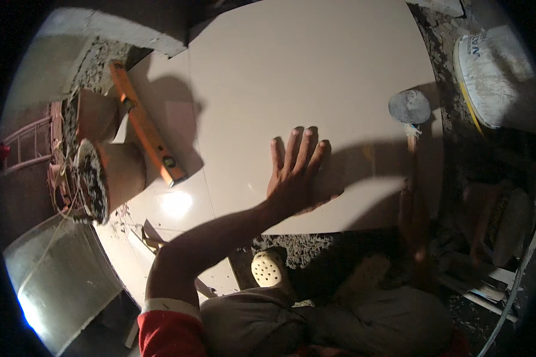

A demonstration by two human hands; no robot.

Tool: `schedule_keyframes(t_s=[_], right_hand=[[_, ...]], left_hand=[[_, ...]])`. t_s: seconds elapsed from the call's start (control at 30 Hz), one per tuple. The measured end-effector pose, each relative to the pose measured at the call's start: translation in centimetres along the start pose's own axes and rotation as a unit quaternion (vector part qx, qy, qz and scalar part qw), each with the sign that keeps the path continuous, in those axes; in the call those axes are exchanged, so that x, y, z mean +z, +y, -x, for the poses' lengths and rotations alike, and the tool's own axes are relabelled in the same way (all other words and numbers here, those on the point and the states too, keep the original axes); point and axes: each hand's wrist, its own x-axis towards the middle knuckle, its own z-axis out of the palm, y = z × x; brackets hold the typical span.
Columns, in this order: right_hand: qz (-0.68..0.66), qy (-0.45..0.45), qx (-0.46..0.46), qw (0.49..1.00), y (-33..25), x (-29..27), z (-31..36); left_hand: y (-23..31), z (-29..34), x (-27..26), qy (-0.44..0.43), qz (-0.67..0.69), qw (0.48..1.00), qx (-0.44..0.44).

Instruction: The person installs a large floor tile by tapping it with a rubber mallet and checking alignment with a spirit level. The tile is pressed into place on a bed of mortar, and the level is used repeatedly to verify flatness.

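Observation:
My left hand (296, 177) lies flat on a large pale floor tile (304, 71), its fingers spread and nothing in its grasp. At the tile's right side, my right hand (413, 208) is wrapped round the wooden handle of a mallet (409, 107). The mallet's grey, round head is over the tile near its right edge; whether it touches the surface I cannot tell. Deep shadow covers much of my right hand and forearm. To the left, an orange spirit level (144, 126) leans at a slant beside the buckets.
Two mortar-crusted, terracotta-coloured buckets (125, 169) stand at the left. A white bucket (500, 80) sits at the far right on rough ground. Grey mortar (301, 247) shows along the tile's near edge, by my pale clog (267, 271). A hose (515, 285) curves at lower right.

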Motion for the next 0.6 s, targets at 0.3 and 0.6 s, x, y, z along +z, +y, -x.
schedule_keyframes(t_s=[0.3,0.6], right_hand=[[0.314,0.315,-0.363,0.819,8.2,3.6,-6.5],[-0.055,0.214,-0.118,0.968,-2.5,-4.6,-2.8]], left_hand=[[2.7,-0.2,1.1,-0.008,-0.046,0.995,-0.086],[4.5,0.3,2.9,0.096,-0.044,0.987,-0.124]])
